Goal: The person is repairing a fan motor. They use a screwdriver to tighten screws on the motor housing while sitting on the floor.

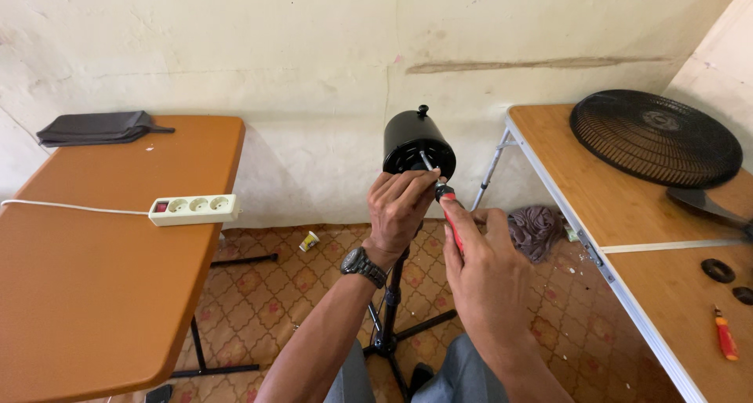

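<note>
Black fan motor housing (418,143) steadied on stand by left hand (398,211), nearer; red-handled screwdriver (450,215) gripped in right hand (486,274), shaft angled up-left into housing face.

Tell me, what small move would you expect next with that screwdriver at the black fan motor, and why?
Probably a turn of the red-handled screwdriver. Its tip already meets the front of the black motor housing, the right hand grips the handle, and the left hand steadies the shaft near the tip. The fan grille already lies off on the table.

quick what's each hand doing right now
Left hand: closed, fingers on the black fan motor housing.
Right hand: closed around a red-handled screwdriver.
</note>
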